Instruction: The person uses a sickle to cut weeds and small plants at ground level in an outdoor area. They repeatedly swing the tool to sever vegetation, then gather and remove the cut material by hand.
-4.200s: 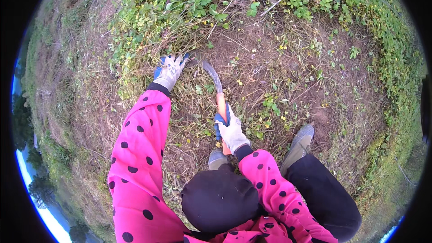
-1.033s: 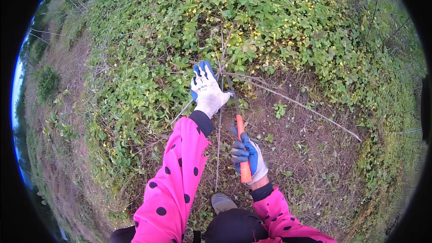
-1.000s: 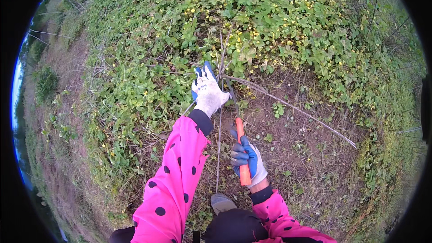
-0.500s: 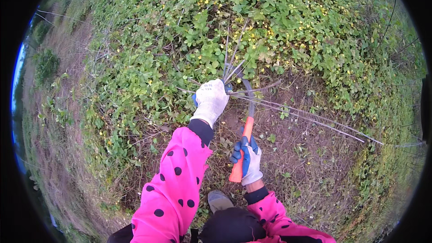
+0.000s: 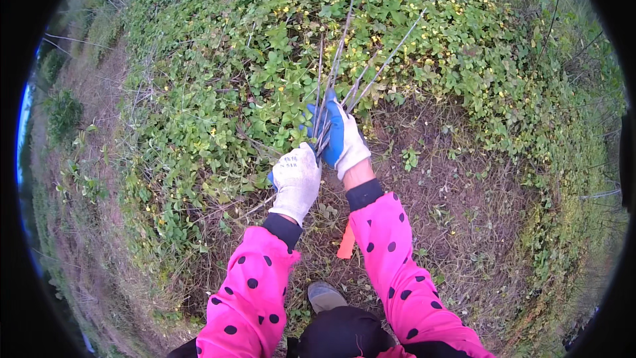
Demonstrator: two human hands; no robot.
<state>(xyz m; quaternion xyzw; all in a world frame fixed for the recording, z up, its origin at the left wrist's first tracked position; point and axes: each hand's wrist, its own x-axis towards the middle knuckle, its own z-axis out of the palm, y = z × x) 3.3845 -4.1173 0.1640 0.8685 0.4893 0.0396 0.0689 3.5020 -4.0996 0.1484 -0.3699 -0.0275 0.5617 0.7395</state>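
Observation:
A loose bundle of thin, dry grey-brown stems (image 5: 342,46) fans upward and away from my hands. My left hand (image 5: 297,178), in a white glove with a blue palm, is closed round the lower part of the bundle. Just above it, my right hand (image 5: 342,138), gloved alike, wraps the stems between thumb and fingers, its blue palm turned left. Below my right forearm lies the orange handle (image 5: 346,242) of a sickle on the ground; my sleeve hides part of it, and its blade does not show.
Low green vines (image 5: 265,33) with small yellow flowers cover the slope ahead and to the left. Bare brown soil (image 5: 444,159) with dry litter lies to the right. My shoe (image 5: 325,296) stands at the bottom. Thin twigs stick out at the far right.
My right hand has let go of the sickle, now on the ground, and moved up onto the stems. Stems that pointed right now point away. My left hand has shifted slightly down and left.

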